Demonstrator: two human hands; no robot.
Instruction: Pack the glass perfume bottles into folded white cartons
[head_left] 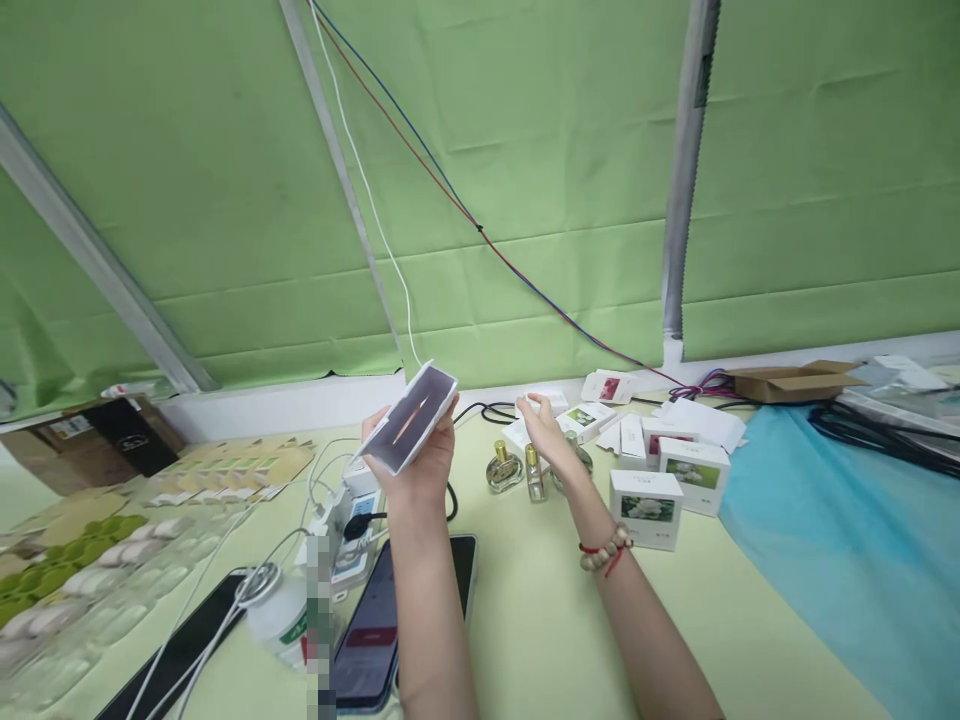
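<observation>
My left hand (420, 475) is wrapped round a small white cardboard box (433, 400), tilted with its open end toward me; a slit of light shows inside it. My right hand (546, 432), fingers apart and holding nothing I can see, is over the small glass perfume bottles and flattened white cartons (589, 418). A round gold-capped bottle (504, 468) stands left of a slim one (534, 478). Another glass bottle (583, 455) is partly hidden behind my right wrist. Closed white boxes with flower pictures, one in front (646, 510) and one behind (697, 475), stand to the right.
A phone (367, 620) lies beneath my left forearm, near a white power strip (352, 560) with cables and a white bottle (277, 610). Rows of packaged goods (97, 580) fill the left. Blue sheeting (832, 540), black cables (885, 435) and a brown carton (795, 382) lie right.
</observation>
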